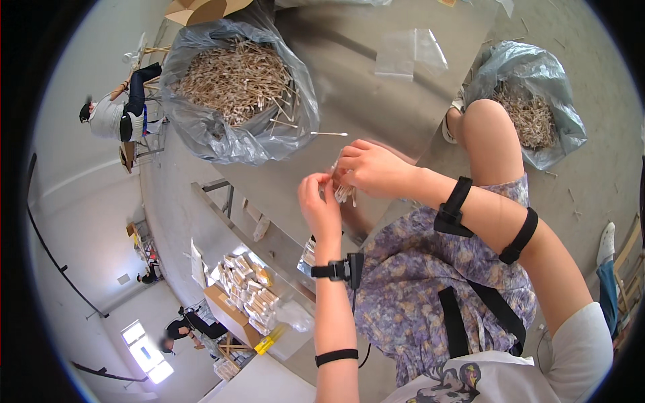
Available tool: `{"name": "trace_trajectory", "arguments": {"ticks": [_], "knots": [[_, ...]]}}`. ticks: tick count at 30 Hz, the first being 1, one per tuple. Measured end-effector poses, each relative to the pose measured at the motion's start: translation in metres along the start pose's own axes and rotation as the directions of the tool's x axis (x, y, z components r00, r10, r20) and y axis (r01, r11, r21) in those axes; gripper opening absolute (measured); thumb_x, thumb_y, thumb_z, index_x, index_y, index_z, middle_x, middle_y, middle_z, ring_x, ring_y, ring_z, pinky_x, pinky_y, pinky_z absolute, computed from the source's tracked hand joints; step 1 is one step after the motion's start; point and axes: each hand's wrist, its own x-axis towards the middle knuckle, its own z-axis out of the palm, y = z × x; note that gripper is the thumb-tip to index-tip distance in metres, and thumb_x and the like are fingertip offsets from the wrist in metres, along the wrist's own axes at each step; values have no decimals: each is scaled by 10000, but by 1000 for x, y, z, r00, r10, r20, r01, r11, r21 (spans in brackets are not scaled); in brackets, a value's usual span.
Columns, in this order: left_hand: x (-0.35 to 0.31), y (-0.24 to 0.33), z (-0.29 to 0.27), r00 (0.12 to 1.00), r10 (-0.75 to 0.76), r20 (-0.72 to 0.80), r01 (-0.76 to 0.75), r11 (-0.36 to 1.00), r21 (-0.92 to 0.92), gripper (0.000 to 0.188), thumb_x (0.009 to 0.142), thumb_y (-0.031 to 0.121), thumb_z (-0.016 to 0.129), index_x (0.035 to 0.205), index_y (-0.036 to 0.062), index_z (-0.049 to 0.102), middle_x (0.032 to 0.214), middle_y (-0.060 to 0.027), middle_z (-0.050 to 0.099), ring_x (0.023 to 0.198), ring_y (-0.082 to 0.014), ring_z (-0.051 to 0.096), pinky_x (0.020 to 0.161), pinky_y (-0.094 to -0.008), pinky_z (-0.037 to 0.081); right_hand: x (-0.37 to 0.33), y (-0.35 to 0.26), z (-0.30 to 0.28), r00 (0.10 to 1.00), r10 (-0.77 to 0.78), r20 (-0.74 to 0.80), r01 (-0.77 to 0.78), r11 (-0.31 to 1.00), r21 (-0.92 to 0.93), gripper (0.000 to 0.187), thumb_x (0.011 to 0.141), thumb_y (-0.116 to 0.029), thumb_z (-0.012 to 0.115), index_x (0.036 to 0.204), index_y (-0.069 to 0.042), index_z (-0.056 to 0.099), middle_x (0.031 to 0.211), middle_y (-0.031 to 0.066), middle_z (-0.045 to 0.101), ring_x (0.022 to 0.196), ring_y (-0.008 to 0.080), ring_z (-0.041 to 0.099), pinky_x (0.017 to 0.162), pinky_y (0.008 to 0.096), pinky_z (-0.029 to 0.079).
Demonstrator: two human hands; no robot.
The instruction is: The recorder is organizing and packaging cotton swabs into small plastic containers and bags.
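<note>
A small bundle of cotton swabs (346,195) is gripped between my two hands above the metal table (322,40). My left hand (318,203) pinches it from the left with thumb and fingers. From the right, my right hand (371,168) closes over the same bundle, its fingers bent down and partly hiding the swabs. One loose cotton swab (329,133) lies on the table just beyond my fingers. At the far left of the table, a grey plastic bag (222,149) stands open, heaped with loose cotton swabs (235,77).
Clear plastic pouches (411,55) lie on the table's far side. A second bag of swabs (564,101) stands on the floor at right, by my knee. At lower left, a cardboard box (228,314) sits near many packed swab packs (248,289). Other people are in the background.
</note>
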Motion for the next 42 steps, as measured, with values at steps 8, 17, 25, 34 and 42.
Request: {"name": "trace_trajectory", "arguments": {"ticks": [8,17,25,34,42], "knots": [[-41,17,-13,979,-200,46,205,948,-243,265,965,66,568,1221,-1,584,1291,-152,619,1215,-319,565,1031,-421,422,1,-9,-7,990,106,-92,-77,960,269,137,777,-115,729,907,-88,695,949,52,637,987,258,589,871,374,474],[-55,56,57,987,-157,-45,162,901,403,966,982,576,472,1508,-156,125,1594,-334,150,1498,-463,136,1198,-560,169,13,-1,-17,836,470,-284,-374,866,331,93,893,-43,617,969,-57,668,938,79,635,921,279,622,779,385,525],[-1,14,42,993,-98,63,69,930,360,954,986,576,456,1527,-128,107,1604,-320,141,1505,-439,140,1204,-537,175,5,3,-19,819,505,-271,-408,846,344,86,876,-51,610,940,-54,666,926,97,643,917,313,629,787,417,525],[-50,36,47,991,-77,110,31,928,371,951,991,585,441,1537,-113,94,1608,-320,120,1503,-458,117,1197,-579,128,2,5,-18,857,439,-270,-373,890,263,100,909,-38,613,999,-62,651,952,83,629,856,294,630,723,395,518],[-24,17,36,997,-75,27,62,947,314,946,985,530,505,1547,-90,66,1602,-311,167,1502,-455,130,1190,-610,72,4,6,-18,861,436,-263,-377,893,246,108,906,-30,605,998,-59,654,955,87,631,865,303,631,732,407,517]]}}
